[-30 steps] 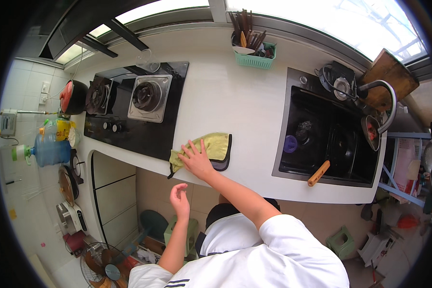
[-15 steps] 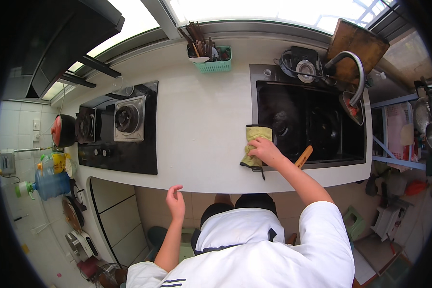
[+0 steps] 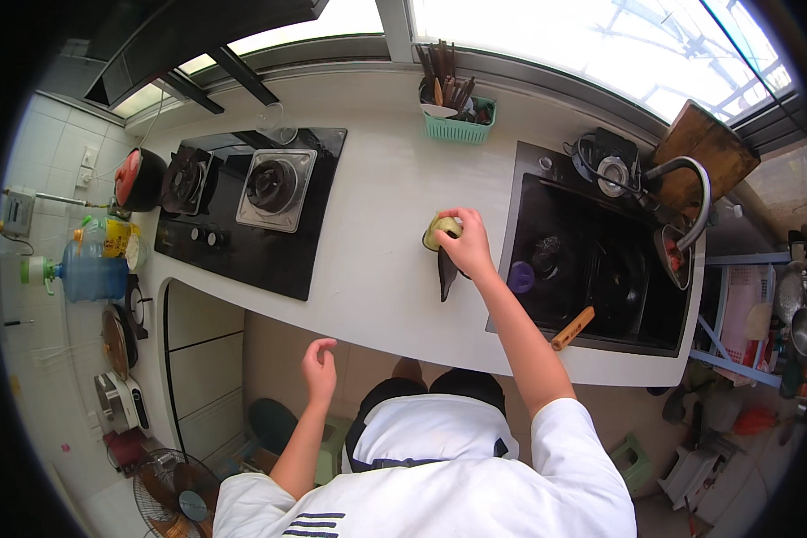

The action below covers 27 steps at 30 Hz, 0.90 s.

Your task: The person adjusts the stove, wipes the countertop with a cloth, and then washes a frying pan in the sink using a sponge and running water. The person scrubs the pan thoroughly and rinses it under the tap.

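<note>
The big white surface (image 3: 368, 260) has a black sink (image 3: 601, 269) close by. The right hand (image 3: 464, 247) squeezes a yellow cloth (image 3: 441, 231) near the sink's edge (it might slip in). The left hand (image 3: 318, 366) hangs open, holding nothing.

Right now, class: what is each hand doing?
Left hand: open, holding nothing, off the counter.
Right hand: closed on a yellow-green cloth on the white countertop.
</note>
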Each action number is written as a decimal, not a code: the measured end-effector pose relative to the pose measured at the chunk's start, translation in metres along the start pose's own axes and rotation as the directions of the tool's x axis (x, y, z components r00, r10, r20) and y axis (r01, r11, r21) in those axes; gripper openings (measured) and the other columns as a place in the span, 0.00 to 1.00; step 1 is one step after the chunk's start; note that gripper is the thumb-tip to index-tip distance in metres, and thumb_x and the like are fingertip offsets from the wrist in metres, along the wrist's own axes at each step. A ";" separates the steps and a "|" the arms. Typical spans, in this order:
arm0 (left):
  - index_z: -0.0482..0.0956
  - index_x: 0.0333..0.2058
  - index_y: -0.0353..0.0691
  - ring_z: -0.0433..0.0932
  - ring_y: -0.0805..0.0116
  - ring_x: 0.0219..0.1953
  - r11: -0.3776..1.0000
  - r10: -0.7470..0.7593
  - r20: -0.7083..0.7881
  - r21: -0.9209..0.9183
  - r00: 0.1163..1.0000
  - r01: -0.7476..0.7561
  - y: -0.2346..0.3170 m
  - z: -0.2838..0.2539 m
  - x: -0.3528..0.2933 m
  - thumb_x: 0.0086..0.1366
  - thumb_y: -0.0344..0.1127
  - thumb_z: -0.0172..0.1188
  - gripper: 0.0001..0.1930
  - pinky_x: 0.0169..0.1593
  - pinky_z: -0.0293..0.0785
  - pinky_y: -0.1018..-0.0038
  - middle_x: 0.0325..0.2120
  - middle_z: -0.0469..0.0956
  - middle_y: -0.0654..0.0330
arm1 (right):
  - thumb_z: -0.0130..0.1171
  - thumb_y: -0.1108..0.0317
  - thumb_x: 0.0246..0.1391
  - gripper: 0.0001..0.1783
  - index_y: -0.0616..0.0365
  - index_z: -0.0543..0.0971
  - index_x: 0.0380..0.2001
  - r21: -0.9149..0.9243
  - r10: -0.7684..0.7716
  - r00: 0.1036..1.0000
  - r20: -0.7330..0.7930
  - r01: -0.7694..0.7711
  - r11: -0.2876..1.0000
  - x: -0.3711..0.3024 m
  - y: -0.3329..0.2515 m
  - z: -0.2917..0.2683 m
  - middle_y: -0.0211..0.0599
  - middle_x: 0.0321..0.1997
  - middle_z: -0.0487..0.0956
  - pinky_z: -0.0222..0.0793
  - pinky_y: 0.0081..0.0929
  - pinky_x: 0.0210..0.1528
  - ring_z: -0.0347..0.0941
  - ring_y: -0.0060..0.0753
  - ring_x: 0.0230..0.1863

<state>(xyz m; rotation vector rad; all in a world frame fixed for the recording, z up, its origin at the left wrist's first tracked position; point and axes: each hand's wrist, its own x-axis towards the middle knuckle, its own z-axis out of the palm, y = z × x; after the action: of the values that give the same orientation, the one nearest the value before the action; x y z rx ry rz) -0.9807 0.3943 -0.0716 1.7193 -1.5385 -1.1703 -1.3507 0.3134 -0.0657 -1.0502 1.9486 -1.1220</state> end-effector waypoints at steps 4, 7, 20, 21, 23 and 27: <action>0.78 0.39 0.33 0.77 0.73 0.41 1.000 -0.024 -0.048 -0.017 0.999 0.024 -0.019 -0.013 -0.011 0.60 0.18 0.47 0.12 0.43 0.72 0.78 0.37 0.79 0.59 | 0.65 0.62 0.48 0.31 0.55 0.72 0.57 0.053 -0.059 0.967 0.248 0.047 0.997 -0.004 -0.018 0.077 0.51 0.64 0.62 0.64 0.41 0.62 0.62 0.51 0.64; 0.78 0.38 0.33 0.77 0.73 0.41 0.997 -0.071 -0.085 -0.035 0.994 0.068 -0.037 -0.025 -0.021 0.59 0.18 0.46 0.13 0.43 0.72 0.78 0.37 0.79 0.59 | 0.62 0.60 0.52 0.33 0.51 0.67 0.62 -0.354 -0.371 0.860 0.350 0.489 0.798 -0.006 -0.013 0.119 0.49 0.71 0.56 0.47 0.55 0.70 0.51 0.54 0.71; 0.77 0.38 0.32 0.77 0.70 0.42 0.976 -0.189 -0.106 -0.129 0.976 0.175 -0.078 -0.072 0.007 0.58 0.16 0.45 0.13 0.48 0.72 0.75 0.36 0.79 0.58 | 0.52 0.78 0.47 0.35 0.61 0.62 0.63 -0.106 -0.518 0.682 0.516 0.651 0.751 -0.104 -0.022 0.257 0.50 0.72 0.54 0.46 0.44 0.72 0.48 0.49 0.73; 0.77 0.38 0.32 0.77 0.70 0.42 0.979 -0.177 -0.085 -0.118 0.980 0.167 -0.073 -0.074 0.015 0.58 0.16 0.45 0.13 0.48 0.72 0.75 0.36 0.79 0.58 | 0.51 0.78 0.49 0.33 0.58 0.65 0.62 -0.115 -0.545 0.638 0.544 0.700 0.705 -0.103 -0.014 0.255 0.47 0.71 0.57 0.47 0.44 0.72 0.50 0.47 0.72; 0.77 0.38 0.32 0.77 0.69 0.42 0.982 -0.164 -0.048 -0.101 0.985 0.158 -0.066 -0.077 0.028 0.58 0.16 0.45 0.13 0.48 0.72 0.75 0.36 0.79 0.58 | 0.52 0.76 0.50 0.31 0.51 0.68 0.60 -0.049 -0.570 0.582 0.580 0.723 0.689 -0.098 0.002 0.232 0.41 0.69 0.60 0.50 0.42 0.70 0.54 0.44 0.70; 0.77 0.39 0.32 0.77 0.69 0.42 0.996 -0.074 -0.003 -0.057 0.997 0.074 -0.070 -0.081 0.051 0.58 0.17 0.46 0.13 0.47 0.73 0.75 0.36 0.79 0.58 | 0.56 0.71 0.50 0.29 0.41 0.72 0.57 -0.304 -0.514 0.688 0.512 0.705 0.641 -0.111 0.036 0.146 0.32 0.66 0.65 0.58 0.38 0.63 0.62 0.39 0.64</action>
<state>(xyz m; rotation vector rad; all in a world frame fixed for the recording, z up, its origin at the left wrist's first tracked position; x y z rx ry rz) -0.8775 0.3471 -0.1054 1.7536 -1.4358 -1.2335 -1.1899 0.3670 -0.1445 -2.1781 1.5862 -0.6464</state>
